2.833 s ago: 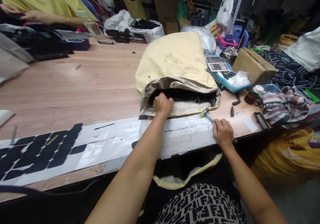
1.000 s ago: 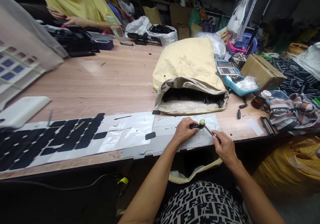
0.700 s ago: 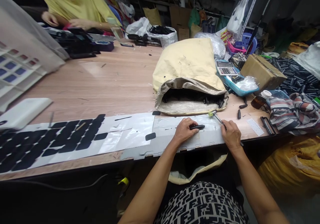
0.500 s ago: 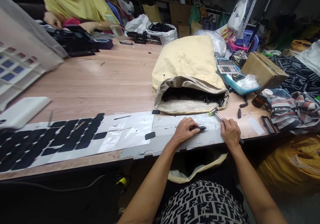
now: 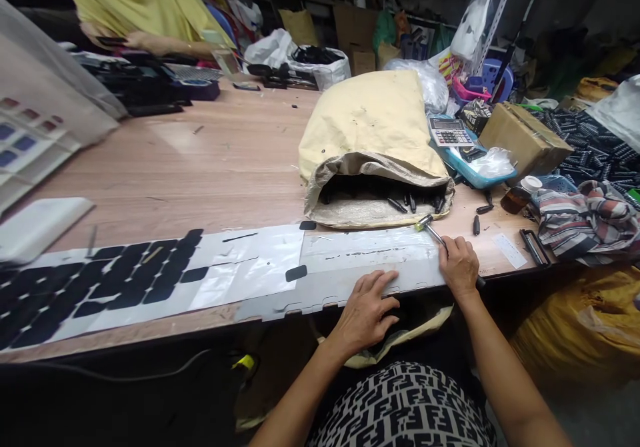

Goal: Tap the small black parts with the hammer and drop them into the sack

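Note:
My right hand point(image 5: 459, 264) is wrapped round the handle of a small hammer point(image 5: 436, 234). The hammer's head, with a yellow-green face, rests by the lip of a cream sack point(image 5: 370, 117). Just beyond the table's front edge hangs my left hand point(image 5: 367, 310), its fingers spread and nothing visible in them. Beneath it, a second sack point(image 5: 420, 337) gapes open at my lap. Several small black tube-like pieces point(image 5: 397, 205) lie in the mouth of the sack on the table. Between my hands and that sack lies a grey board point(image 5: 345, 267) with worn marks.
Flat black pieces point(image 5: 165, 270) cover a white sheet point(image 5: 270, 247) at left. To the right are a calculator point(image 5: 449, 132) in a blue basket, a cardboard box point(image 5: 527, 140), a brown bottle point(image 5: 517, 197) and a striped cloth point(image 5: 570, 224). A co-worker in yellow point(image 5: 150, 7) sits across the table.
My left hand has let go of the black piece and moved down towards me, off the board. Another black piece now shows in the sack's mouth. My right hand keeps the hammer almost still.

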The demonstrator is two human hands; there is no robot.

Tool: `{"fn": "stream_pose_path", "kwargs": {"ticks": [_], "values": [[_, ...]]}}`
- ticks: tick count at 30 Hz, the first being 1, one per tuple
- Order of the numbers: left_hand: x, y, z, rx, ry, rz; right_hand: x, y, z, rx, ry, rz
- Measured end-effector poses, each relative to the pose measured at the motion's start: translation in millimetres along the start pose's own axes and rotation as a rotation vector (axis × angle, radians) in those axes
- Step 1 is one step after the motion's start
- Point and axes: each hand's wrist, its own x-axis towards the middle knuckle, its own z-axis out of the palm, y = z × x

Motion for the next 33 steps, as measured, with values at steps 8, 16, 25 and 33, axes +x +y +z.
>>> {"fn": "stream_pose_path", "kwargs": {"ticks": [8, 16, 25, 33], "values": [[77, -43, -26.8, -0.093, 0.197, -0.101, 0, -2, -3, 0.007, -0.03, 0.013], [196, -99, -25.1, 0.139, 0.119, -0.209, -1, -3, -1, 0.018, -0.039, 0.024], [173, -91, -31.0, 0.085, 0.043, -0.222, -1, -4, -2, 0.023, -0.046, 0.034], [99, -57, -13.8, -0.159, 0.051, -0.14, 0, -3, -2, 0.02, -0.047, 0.03]]}}
